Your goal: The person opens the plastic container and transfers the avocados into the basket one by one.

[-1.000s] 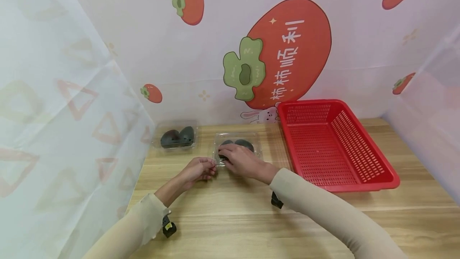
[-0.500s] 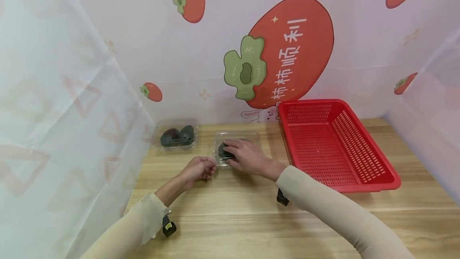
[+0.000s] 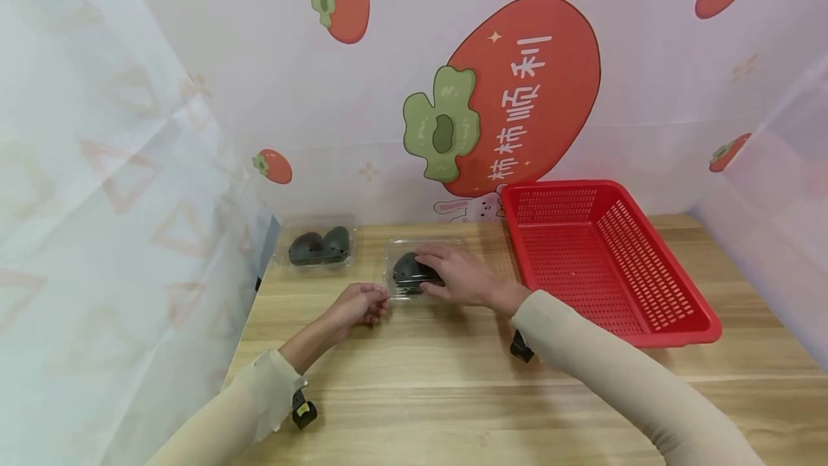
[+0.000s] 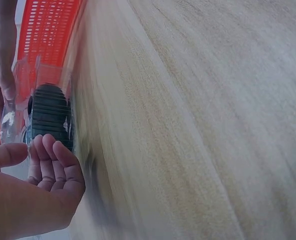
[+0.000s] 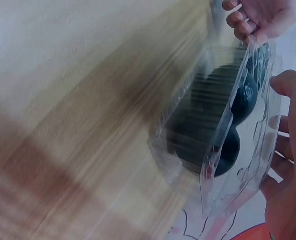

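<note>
A clear plastic clamshell box point(image 3: 389, 261) stands on the wooden table with dark green avocados point(image 3: 407, 270) inside. At its near left corner, my left hand point(image 3: 354, 305) pinches the plastic edge between thumb and fingertips. My right hand point(image 3: 464, 276) lies over the box's right part, fingers spread and touching the lid. In the right wrist view the lid point(image 5: 260, 145) is over the avocados, with a gap showing along the rim; whether it is latched cannot be seen. My right palm hides part of the box in the head view.
Another clear box point(image 3: 352, 241) with dark avocados stands at the back left. A red perforated basket point(image 3: 686, 329) is on the right, close to my right forearm. Printed cloth walls point(image 3: 375, 106) border the table at the back and sides.
My right hand has slid rightward across the lid, uncovering the left avocado. My left hand has stayed at the box's near left corner. The box has kept its place.
</note>
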`<control>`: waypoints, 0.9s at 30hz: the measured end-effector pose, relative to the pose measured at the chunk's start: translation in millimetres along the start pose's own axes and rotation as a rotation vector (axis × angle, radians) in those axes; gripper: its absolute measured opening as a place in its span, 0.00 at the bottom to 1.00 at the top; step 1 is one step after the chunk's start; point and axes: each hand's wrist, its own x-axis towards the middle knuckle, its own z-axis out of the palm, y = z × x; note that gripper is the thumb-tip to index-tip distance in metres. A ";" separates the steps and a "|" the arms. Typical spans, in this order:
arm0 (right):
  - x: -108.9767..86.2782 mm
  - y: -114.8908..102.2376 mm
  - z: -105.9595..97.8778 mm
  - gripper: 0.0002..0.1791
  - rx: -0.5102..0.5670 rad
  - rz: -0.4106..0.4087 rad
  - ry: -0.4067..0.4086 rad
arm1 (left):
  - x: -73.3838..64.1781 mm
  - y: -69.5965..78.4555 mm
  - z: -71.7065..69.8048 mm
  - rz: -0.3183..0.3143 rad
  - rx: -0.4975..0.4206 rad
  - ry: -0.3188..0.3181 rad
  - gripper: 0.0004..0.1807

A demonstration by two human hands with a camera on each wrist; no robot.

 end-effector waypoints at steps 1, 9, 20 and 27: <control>-0.2 1.1 -1.4 0.31 0.000 -0.001 -0.004 | -0.3 0.1 0.2 0.002 0.001 0.001 0.14; 2.1 6.1 -11.0 0.31 0.073 0.024 -0.041 | -4.8 3.3 1.9 0.128 0.179 0.079 0.10; 7.9 15.8 -19.3 0.29 0.284 0.028 -0.017 | -0.8 2.8 8.2 0.373 0.599 0.166 0.41; 9.0 19.2 -21.5 0.30 0.308 0.042 -0.012 | 4.3 -0.7 9.5 0.379 0.748 0.105 0.52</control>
